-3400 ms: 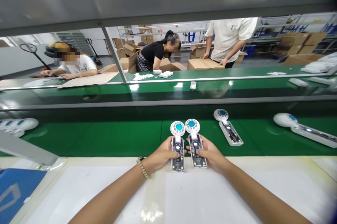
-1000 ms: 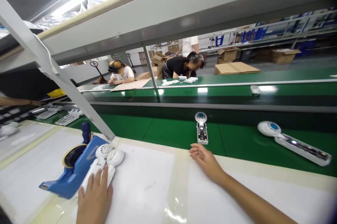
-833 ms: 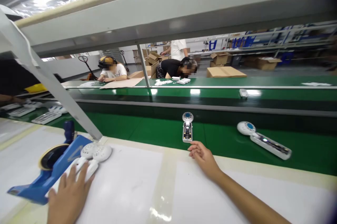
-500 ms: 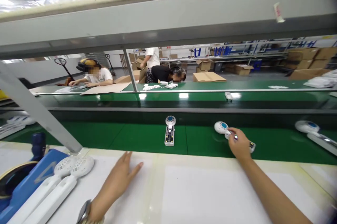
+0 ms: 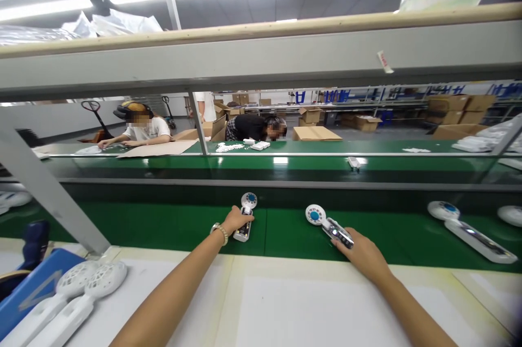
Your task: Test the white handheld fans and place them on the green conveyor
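Observation:
My left hand point(image 5: 234, 221) has its fingers closed on the handle of a small white unit that looks like an opened handheld fan point(image 5: 243, 230). That unit has a round head with a blue centre and an exposed circuit board. On the right, my right hand point(image 5: 364, 252) grips the lower end of a similar opened fan point(image 5: 315, 215), which lies slanted with its head to the upper left. Both units are at the green conveyor belt point(image 5: 281, 233). Farther right, another such fan point(image 5: 475, 235) lies on the belt, untouched.
Two white fan shells point(image 5: 106, 280) lie at the left beside a blue bin point(image 5: 41, 287). A slanted metal post point(image 5: 53, 194) rises at the left, and a shelf beam point(image 5: 261, 59) crosses above. Co-workers sit and bend beyond the belt near cardboard boxes point(image 5: 316, 133).
My left hand has moved from the white worktop onto the left fan. My right hand has shifted to its fan's lower end, and that fan sits farther left in view.

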Available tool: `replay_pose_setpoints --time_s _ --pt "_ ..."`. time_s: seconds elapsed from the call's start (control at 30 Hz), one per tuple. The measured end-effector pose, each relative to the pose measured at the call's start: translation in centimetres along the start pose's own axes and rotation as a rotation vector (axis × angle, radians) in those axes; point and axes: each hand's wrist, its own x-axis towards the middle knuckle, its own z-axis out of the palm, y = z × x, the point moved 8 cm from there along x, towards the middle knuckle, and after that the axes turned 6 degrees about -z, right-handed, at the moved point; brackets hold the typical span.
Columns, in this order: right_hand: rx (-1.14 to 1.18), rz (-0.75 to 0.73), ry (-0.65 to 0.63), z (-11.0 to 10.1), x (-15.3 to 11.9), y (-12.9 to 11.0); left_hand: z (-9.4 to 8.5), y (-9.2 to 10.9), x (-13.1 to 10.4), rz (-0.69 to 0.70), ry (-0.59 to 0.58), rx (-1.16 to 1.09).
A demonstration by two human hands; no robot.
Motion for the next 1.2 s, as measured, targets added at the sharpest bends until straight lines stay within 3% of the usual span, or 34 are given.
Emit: replay_pose_setpoints --time_s 0.13,0.27,0.4,0.63,0.83,1.2 --pt "0.108 0.019 0.068 0.6 -0.5 -1.2 2.0 0.8 -1.7 0.017 -0.230 -0.202" --pt "0.656 0.214 0.217 1.7 -1.5 -1.8 3.6 0.2 -5.5 0.015 -0.429 -0.448" --pt "1.122 0.281 0.134 4.3 -2.5 -4.9 4.3 -1.9 -8.4 -0.043 -0.535 -0.727" --pt "1.402 0.368 -0.099 7.0 -2.3 -8.8 4.5 -2.8 -8.2 -0.008 -0.560 -0.902" --pt "1.463 0.414 -0.253 8.1 -2.2 -8.9 4.5 -3.1 -8.1 -0.038 -0.526 -0.859" --pt "1.515 0.451 -0.259 8.0 -2.4 -8.1 4.5 -2.7 -8.9 -0.088 -0.523 -0.834"
